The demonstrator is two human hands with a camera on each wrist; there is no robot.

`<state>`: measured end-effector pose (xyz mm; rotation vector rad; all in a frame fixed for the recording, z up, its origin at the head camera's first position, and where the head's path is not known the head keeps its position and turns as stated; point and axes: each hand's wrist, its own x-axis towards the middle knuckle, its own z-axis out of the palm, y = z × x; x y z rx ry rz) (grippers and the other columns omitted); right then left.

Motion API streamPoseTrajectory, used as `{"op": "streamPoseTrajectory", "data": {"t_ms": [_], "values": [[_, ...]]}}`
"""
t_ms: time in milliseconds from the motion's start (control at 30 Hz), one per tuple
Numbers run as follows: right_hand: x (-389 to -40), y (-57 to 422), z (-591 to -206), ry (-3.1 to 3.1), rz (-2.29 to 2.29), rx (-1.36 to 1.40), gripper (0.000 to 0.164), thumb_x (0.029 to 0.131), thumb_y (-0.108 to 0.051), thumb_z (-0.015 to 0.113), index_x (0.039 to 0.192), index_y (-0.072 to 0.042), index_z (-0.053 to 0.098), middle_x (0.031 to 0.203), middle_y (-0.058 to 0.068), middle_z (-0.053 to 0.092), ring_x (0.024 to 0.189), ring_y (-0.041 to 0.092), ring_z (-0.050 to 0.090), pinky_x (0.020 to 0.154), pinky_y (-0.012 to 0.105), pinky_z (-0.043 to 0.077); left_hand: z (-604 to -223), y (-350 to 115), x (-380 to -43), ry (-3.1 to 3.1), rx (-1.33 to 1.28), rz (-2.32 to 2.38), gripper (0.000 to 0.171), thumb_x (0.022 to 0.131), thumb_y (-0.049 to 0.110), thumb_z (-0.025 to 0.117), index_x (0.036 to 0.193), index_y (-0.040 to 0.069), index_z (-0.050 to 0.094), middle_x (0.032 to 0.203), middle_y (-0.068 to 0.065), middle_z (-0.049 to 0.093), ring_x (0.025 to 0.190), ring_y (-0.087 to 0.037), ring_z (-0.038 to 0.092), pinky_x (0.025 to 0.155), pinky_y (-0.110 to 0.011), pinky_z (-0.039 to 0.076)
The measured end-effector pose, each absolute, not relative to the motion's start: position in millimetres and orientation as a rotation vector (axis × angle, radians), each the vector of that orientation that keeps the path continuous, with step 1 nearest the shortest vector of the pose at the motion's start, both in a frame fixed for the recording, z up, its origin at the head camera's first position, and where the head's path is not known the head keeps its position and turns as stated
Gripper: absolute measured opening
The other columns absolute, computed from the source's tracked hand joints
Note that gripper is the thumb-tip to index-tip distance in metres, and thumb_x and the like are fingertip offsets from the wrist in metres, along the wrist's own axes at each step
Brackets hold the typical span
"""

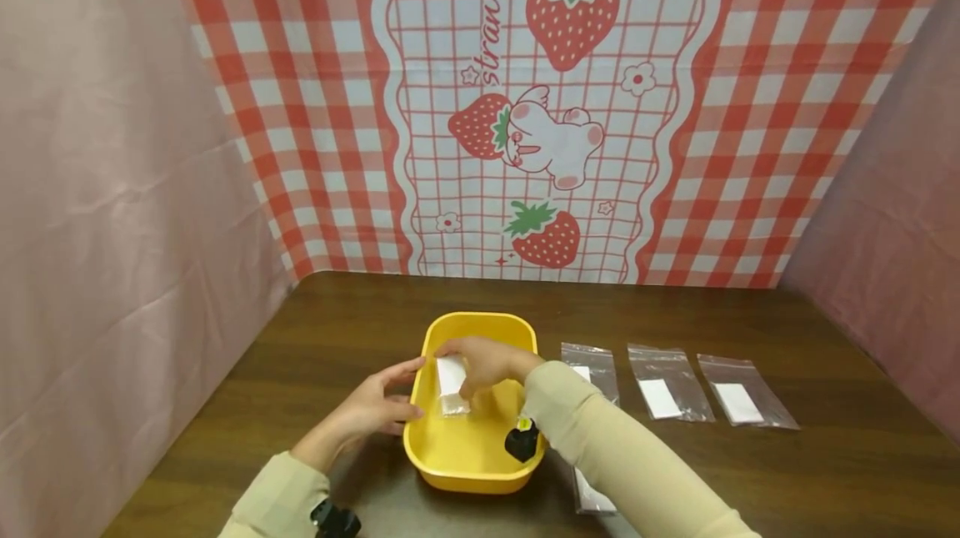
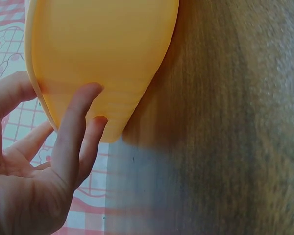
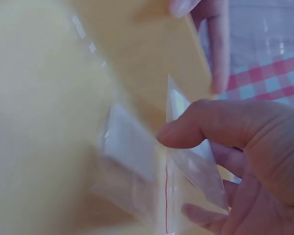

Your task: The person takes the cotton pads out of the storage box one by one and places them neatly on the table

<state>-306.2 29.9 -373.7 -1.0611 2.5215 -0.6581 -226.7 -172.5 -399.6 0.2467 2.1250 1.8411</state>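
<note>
A yellow plastic basin [image 1: 480, 459] stands on the table in front of me. Inside it, my right hand [image 1: 483, 367] pinches a clear zip bag [image 3: 198, 171] between thumb and fingers, its red zip line showing in the right wrist view. White flat contents [image 1: 452, 373] show through the plastic by the basin's left wall. A blurred white block in plastic [image 3: 130, 142] appears left of the thumb in the right wrist view. My left hand [image 1: 372, 406] rests at the basin's left side, fingers spread and fairly straight against the rim and outer wall [image 2: 108, 63].
To the right of the basin lie clear zip bags with white pieces: one [image 1: 581, 354] partly behind my right sleeve [image 1: 600, 446], two more [image 1: 660, 398] [image 1: 738, 402] farther right. Another bag [image 1: 592, 495] shows below the sleeve. A checked strawberry cloth [image 1: 525, 121] hangs behind the table.
</note>
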Motion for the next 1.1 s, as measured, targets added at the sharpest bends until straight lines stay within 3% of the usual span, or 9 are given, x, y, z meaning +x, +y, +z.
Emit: {"op": "streamPoseTrajectory", "data": {"t_ms": [200, 600, 667, 767, 900, 967, 1100], "values": [[-293.7, 40.3, -360.8, 2.561, -0.782, -1.105, 0.066, 0.069, 0.003, 0.076, 0.130, -0.006, 0.052, 0.130, 0.008, 0.052, 0.118, 0.022, 0.046, 0.101, 0.038, 0.035, -400.2, -171.4, -225.2, 2.138, 0.247, 1.842, 0.071, 0.081, -0.006, 0.063, 0.144, 0.003, 0.033, 0.137, -0.031, 0.032, 0.106, -0.035, 0.056, 0.070, -0.045, 0.054], [-252.7, 85.5, -358.5, 2.624, -1.075, -1.143, 0.071, 0.066, 0.003, 0.075, 0.131, -0.007, 0.050, 0.132, 0.007, 0.051, 0.123, 0.026, 0.043, 0.102, 0.047, 0.033, -400.1, -171.8, -223.2, 2.104, 0.249, 1.861, 0.072, 0.082, -0.007, 0.062, 0.145, 0.003, 0.029, 0.137, -0.031, 0.032, 0.106, -0.036, 0.055, 0.070, -0.045, 0.054], [-244.6, 92.5, -360.0, 2.654, -1.117, -1.131, 0.072, 0.065, 0.004, 0.075, 0.132, -0.008, 0.050, 0.132, 0.007, 0.051, 0.121, 0.027, 0.045, 0.099, 0.048, 0.036, -400.5, -171.7, -223.6, 2.117, 0.248, 1.851, 0.072, 0.082, -0.007, 0.063, 0.145, 0.003, 0.030, 0.137, -0.031, 0.032, 0.104, -0.035, 0.056, 0.069, -0.045, 0.054], [-233.3, 104.4, -363.0, 2.686, -1.181, -1.082, 0.074, 0.064, 0.005, 0.074, 0.132, -0.011, 0.050, 0.132, 0.006, 0.051, 0.102, 0.026, 0.055, 0.082, 0.044, 0.048, -400.6, -171.5, -223.8, 2.125, 0.245, 1.846, 0.072, 0.081, -0.007, 0.063, 0.145, 0.004, 0.030, 0.137, -0.031, 0.032, 0.103, -0.033, 0.057, 0.069, -0.044, 0.054], [-219.8, 122.7, -367.6, 2.697, -1.285, -1.052, 0.076, 0.063, 0.006, 0.072, 0.133, -0.014, 0.050, 0.132, 0.003, 0.050, 0.099, 0.024, 0.055, 0.076, 0.036, 0.050, -401.6, -171.6, -224.2, 2.110, 0.252, 1.857, 0.072, 0.082, -0.007, 0.063, 0.145, 0.003, 0.030, 0.137, -0.031, 0.032, 0.103, -0.034, 0.057, 0.069, -0.045, 0.054], [-213.4, 131.7, -370.0, 2.694, -1.343, -1.064, 0.076, 0.062, 0.007, 0.069, 0.133, -0.015, 0.050, 0.132, 0.003, 0.050, 0.110, 0.024, 0.050, 0.083, 0.035, 0.047, -402.0, -171.8, -224.4, 2.104, 0.255, 1.861, 0.072, 0.082, -0.007, 0.063, 0.145, 0.003, 0.030, 0.136, -0.031, 0.032, 0.103, -0.034, 0.056, 0.070, -0.045, 0.054], [-199.9, 150.5, -375.7, 2.660, -1.446, -1.084, 0.078, 0.059, 0.011, 0.063, 0.132, -0.014, 0.050, 0.130, 0.007, 0.051, 0.099, 0.026, 0.051, 0.070, 0.031, 0.051, -402.0, -171.5, -224.4, 2.113, 0.248, 1.854, 0.072, 0.081, -0.007, 0.064, 0.144, 0.003, 0.031, 0.136, -0.031, 0.033, 0.103, -0.033, 0.057, 0.070, -0.045, 0.054]]}}
